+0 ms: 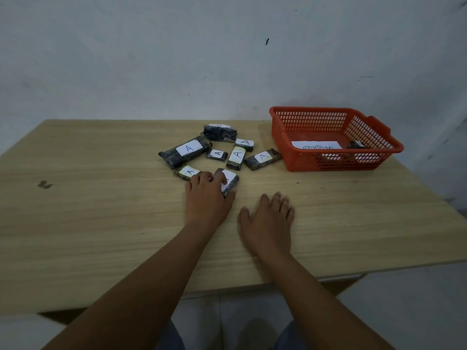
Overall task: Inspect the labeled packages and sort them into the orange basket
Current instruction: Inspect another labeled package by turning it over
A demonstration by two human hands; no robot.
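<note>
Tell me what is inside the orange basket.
Inside the orange basket lies a white paper sheet lettered ABNORMAL, its lower edge cut off by the front wall, and one dark package beside it. Any label on that package is not visible.

worktop (101, 223): light wood grain, near edge running across the lower view | dark smudge (45, 184): on the worktop's left part | wall (177, 59): pale grey-white, scuffed, rising behind the far edge | black mark (267, 41): small, high on the wall | floor (214, 311): pale tiles below the near edge
</note>
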